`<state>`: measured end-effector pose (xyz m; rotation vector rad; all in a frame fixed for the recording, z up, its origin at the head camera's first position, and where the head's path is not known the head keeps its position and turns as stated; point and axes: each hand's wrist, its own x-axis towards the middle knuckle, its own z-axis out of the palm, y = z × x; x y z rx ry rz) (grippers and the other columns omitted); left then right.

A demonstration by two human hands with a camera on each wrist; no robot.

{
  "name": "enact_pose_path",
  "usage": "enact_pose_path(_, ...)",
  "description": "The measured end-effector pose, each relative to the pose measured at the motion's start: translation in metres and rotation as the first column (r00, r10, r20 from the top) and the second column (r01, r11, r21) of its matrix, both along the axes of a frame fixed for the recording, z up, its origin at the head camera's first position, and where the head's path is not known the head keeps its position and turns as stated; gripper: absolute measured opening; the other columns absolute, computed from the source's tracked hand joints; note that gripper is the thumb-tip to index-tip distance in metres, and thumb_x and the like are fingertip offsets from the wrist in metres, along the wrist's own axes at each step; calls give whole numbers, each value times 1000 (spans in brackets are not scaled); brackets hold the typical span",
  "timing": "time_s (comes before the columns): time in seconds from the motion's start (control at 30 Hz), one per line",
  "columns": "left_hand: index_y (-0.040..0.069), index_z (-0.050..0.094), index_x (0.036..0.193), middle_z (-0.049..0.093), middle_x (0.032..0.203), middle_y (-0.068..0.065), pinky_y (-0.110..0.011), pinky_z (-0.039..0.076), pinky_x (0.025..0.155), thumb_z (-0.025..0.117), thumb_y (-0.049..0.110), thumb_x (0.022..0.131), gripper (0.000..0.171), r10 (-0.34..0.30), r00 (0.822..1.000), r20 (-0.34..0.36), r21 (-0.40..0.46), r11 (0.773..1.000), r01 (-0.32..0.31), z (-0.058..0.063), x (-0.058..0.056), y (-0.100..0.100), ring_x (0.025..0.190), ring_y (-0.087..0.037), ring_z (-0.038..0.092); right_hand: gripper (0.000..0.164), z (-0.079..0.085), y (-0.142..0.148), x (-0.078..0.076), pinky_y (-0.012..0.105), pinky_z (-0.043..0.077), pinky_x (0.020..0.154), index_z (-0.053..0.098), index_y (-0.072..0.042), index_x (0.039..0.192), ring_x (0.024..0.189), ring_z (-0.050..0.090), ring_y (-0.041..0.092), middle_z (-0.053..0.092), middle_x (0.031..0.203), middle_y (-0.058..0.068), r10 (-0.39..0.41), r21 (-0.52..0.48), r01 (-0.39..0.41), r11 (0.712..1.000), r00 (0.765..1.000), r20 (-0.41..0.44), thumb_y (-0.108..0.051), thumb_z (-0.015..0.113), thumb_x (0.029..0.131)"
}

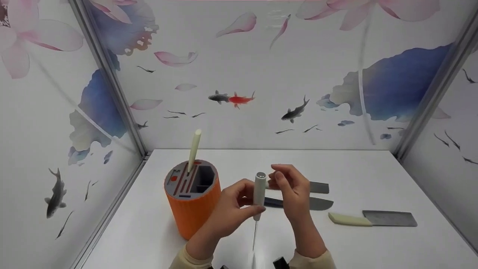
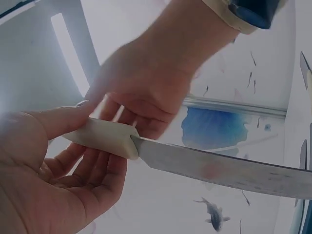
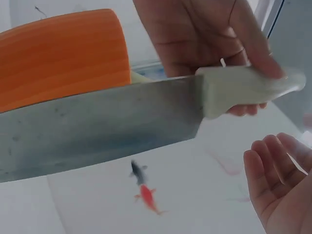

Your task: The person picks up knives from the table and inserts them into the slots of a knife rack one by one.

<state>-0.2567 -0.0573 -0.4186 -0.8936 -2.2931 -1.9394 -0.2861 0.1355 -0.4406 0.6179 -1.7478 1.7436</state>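
My left hand (image 1: 232, 207) grips the pale handle of a kitchen knife (image 1: 259, 196), thumb on one side and fingers on the other. The handle stands nearly upright with its butt at the top; seen edge-on, the blade points down. Its broad grey blade (image 3: 105, 126) shows fully in the right wrist view. Close to the right of the handle, my right hand (image 1: 295, 190) holds nothing, its fingers loosely bent. The right wrist view shows a gap between this hand and the handle. To the left stands an orange round knife block (image 1: 192, 216) with a slotted grey top.
One pale-handled knife (image 1: 194, 149) sticks up from the block. A cleaver (image 1: 390, 218) with a cream handle lies at the right on the white table (image 1: 373, 175). Two more blades, one squared (image 1: 319, 187) and one rounded (image 1: 321, 204), lie partly hidden behind my right hand. Printed panels enclose the table.
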Motion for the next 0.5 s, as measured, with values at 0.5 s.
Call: enact_pose_path(0.5,-1,67,125,72,117,-12,-31,63,94,75,-3,92,34,98,983,-157,153,985,-74,28,20,-41,98,-17,71,49,-105,-58,-55,47,53,112,56,-7,150,132,62,33,64,143,18,237,0,-265,964,864,443,-20,68,104)
